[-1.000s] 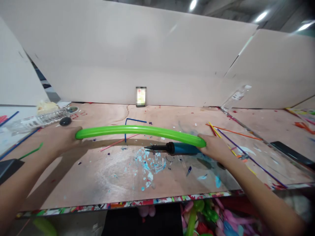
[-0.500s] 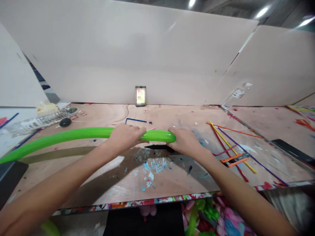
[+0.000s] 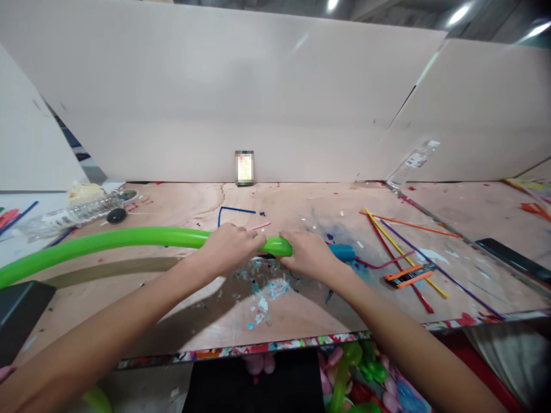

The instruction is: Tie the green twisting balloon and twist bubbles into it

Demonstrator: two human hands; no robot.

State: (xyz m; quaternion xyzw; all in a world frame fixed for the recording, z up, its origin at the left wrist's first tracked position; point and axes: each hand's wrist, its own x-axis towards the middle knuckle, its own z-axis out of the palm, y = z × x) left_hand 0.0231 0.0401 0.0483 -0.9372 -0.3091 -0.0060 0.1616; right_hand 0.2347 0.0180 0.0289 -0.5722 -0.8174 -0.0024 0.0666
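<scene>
A long inflated green balloon [image 3: 142,236] stretches from the left edge of the view to the middle of the wooden table. My left hand [image 3: 235,248] is wrapped round it a short way from its right end. My right hand [image 3: 307,251] grips that end, its fingers closed over the tip, and a short green piece shows between the hands. Just past my right hand lies a blue cylinder [image 3: 343,252], partly hidden by it. White and blue scraps [image 3: 269,289] are scattered on the table below my hands.
Right of my hands lie an orange box cutter [image 3: 410,276] and several uninflated balloons [image 3: 390,246]. A phone [image 3: 244,168] leans on the white panel at the back. Plastic bottles [image 3: 414,163] stand at both sides. A dark box [image 3: 26,312] sits at left; balloons fill the space below the table edge.
My right hand has moved left, closer to my left hand, which has shifted slightly right. The green stretch between them is shorter, and the blue cylinder has come into view.
</scene>
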